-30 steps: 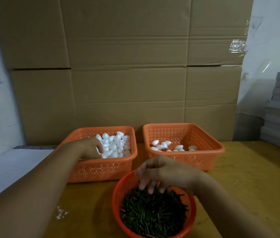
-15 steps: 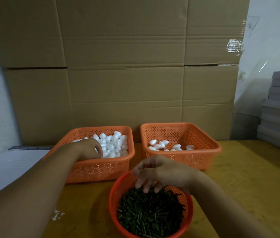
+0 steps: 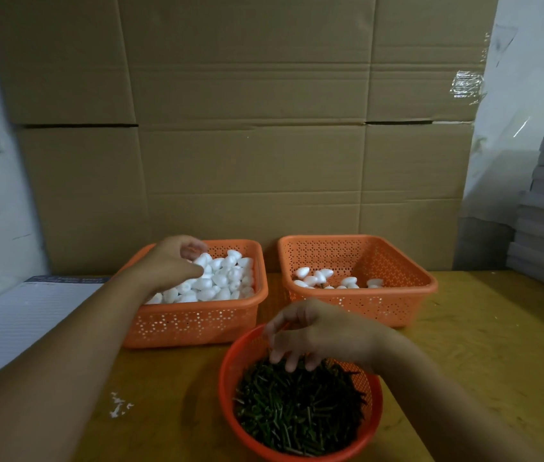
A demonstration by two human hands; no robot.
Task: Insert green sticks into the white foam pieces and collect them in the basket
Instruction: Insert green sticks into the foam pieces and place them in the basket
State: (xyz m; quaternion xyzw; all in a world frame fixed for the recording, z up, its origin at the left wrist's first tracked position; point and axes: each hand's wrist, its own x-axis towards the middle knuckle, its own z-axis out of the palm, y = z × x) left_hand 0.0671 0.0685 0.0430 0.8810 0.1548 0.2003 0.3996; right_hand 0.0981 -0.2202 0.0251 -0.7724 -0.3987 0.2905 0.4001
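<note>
The left hand (image 3: 170, 266) has lifted slightly above the white foam pieces (image 3: 220, 278) in the left orange perforated basket (image 3: 197, 323), fingers curled; whether it holds one, I cannot tell. The right hand (image 3: 310, 335) still picks, fingers spread downward, among green sticks (image 3: 297, 408) in the round orange bowl (image 3: 230, 361), so both parts are nearly fetched.

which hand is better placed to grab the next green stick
Right. The right hand hovers over the round basket with its fingers touching the green sticks. The left hand is over the left basket of white foam pieces.
</note>
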